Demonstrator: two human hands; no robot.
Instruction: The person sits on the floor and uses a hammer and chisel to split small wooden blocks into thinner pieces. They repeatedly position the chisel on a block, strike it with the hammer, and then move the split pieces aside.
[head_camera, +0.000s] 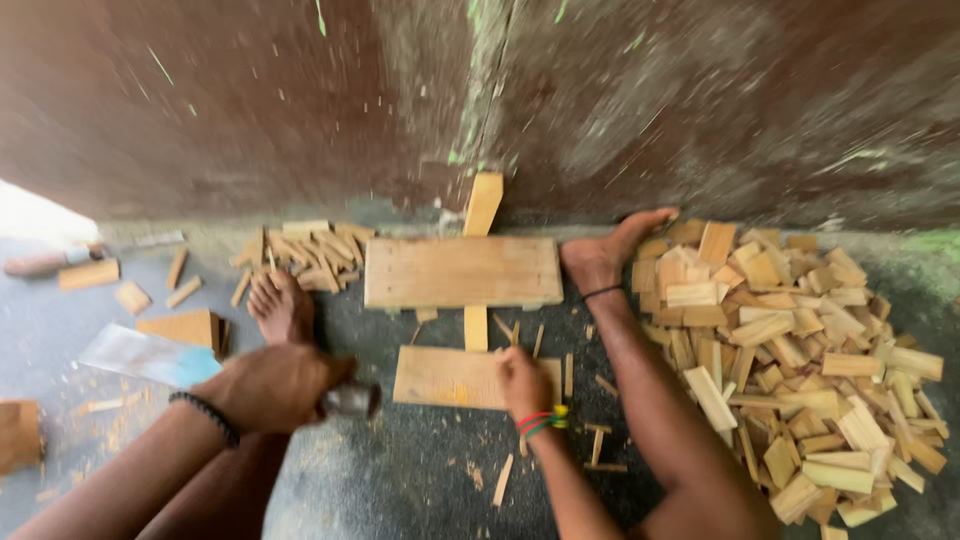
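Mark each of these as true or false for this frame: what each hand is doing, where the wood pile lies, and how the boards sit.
1. The left hand holds a dark metal tool. True.
2. The right hand hangs in the air. False: it rests on the near wooden board.
3. The big pile of wood pieces lies at the person's left. False: at the right.
4. A wider board lies beyond the near one. True.
5. Both feet are shod. False: bare.
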